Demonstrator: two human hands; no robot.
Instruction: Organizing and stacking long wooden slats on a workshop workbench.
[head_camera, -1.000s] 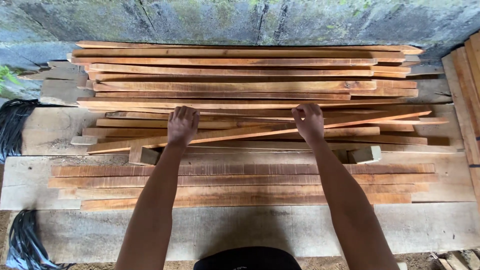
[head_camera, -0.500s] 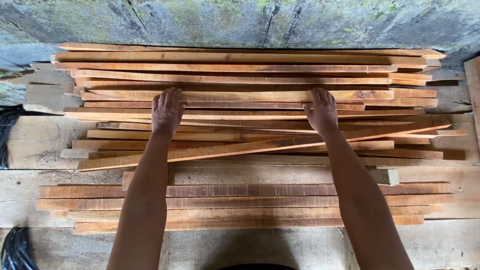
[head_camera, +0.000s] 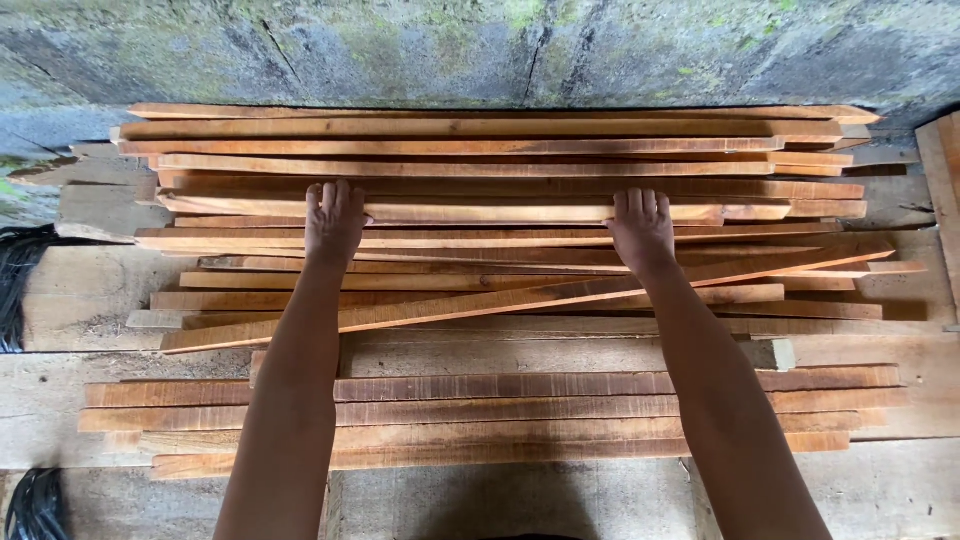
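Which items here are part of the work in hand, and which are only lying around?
In hand:
left hand and right hand, both gripping the pale wooden slat
far stack of slats it lies on

Lying about:
near stack of slats
black cable bundle
mossy concrete wall

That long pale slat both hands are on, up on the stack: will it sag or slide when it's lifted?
The slat looks long and thin, so it may flex a little. The left hand and right hand grip it well apart, which should limit sag. It lies flat, so it probably won't roll, but could drag on neighbouring slats.
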